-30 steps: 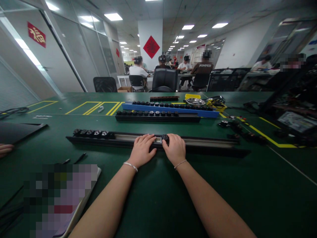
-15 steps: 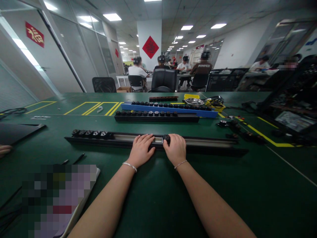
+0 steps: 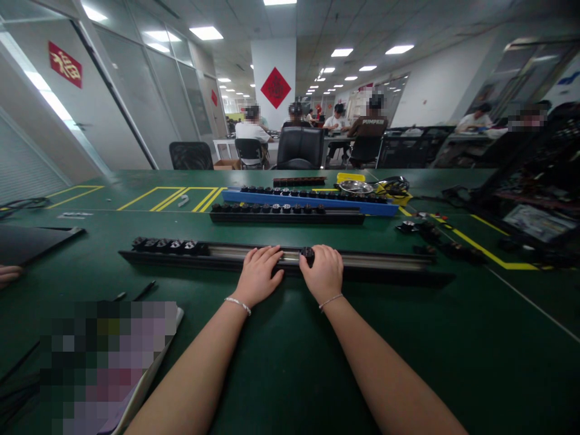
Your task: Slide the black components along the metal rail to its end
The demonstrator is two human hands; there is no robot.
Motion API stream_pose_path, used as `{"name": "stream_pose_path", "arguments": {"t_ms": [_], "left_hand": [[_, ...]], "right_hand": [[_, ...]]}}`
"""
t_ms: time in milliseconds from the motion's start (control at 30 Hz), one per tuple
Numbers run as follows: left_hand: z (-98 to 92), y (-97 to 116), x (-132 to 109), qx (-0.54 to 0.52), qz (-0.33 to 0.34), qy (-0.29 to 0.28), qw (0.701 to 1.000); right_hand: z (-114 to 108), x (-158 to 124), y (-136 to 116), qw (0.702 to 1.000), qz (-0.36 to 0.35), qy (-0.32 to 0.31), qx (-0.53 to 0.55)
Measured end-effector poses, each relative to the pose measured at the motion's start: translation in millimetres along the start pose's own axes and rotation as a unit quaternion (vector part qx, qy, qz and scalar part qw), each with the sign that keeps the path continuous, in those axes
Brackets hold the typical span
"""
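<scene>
A long black track [image 3: 385, 263] with a metal-lined channel lies across the table before me. My left hand [image 3: 258, 275] rests on its middle, fingers stretched over the channel and thumb apart at the near side. Just to the right, my right hand [image 3: 322, 272] has its thumb and fingers closed around a small round black socket module [image 3: 307, 255], seated in or on the channel. The module's underside and most of the right fingers are hidden. Several similar modules [image 3: 170, 244] stand in a row at the track's left end.
Behind lie another black track [image 3: 290, 216] and a blue track [image 3: 317, 201], both carrying modules. A metal dish [image 3: 356, 186] and loose black parts [image 3: 446, 241] are to the right. A blurred-out packet [image 3: 122, 362] lies near left. Another person's hand [image 3: 8, 275] shows at the left edge.
My right hand and the socket module have shifted slightly to the right along the track. My left hand has stayed in place.
</scene>
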State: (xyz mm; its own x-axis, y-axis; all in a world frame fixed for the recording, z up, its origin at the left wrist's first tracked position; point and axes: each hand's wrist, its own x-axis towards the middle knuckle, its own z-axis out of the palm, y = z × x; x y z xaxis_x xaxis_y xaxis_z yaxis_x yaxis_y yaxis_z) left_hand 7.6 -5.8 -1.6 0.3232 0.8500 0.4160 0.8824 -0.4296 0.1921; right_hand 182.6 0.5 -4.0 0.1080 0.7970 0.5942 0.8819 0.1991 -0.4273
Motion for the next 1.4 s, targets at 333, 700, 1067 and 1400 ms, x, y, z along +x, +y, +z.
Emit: {"name": "stream_pose_path", "arguments": {"t_ms": [333,700,1067,1400], "left_hand": [[0.5,-0.3,0.3,0.005,0.004,0.002,1.0],[0.6,-0.9,0.1,0.006,0.008,0.005,1.0],[2.2,-3.0,-0.2,0.025,0.015,0.015,0.999],[3.1,-4.0,-0.3,0.024,0.016,0.018,0.999]], "right_hand": [[-0.7,-1.1,8.3,1.0,0.007,0.017,-0.009],[-4.3,-0.4,14.2,0.999,0.017,0.014,-0.027],[-3.8,-0.7,19.3,0.998,0.025,0.028,-0.043],[-7.3,-0.2,22.1,0.999,0.025,0.007,-0.047]]}}
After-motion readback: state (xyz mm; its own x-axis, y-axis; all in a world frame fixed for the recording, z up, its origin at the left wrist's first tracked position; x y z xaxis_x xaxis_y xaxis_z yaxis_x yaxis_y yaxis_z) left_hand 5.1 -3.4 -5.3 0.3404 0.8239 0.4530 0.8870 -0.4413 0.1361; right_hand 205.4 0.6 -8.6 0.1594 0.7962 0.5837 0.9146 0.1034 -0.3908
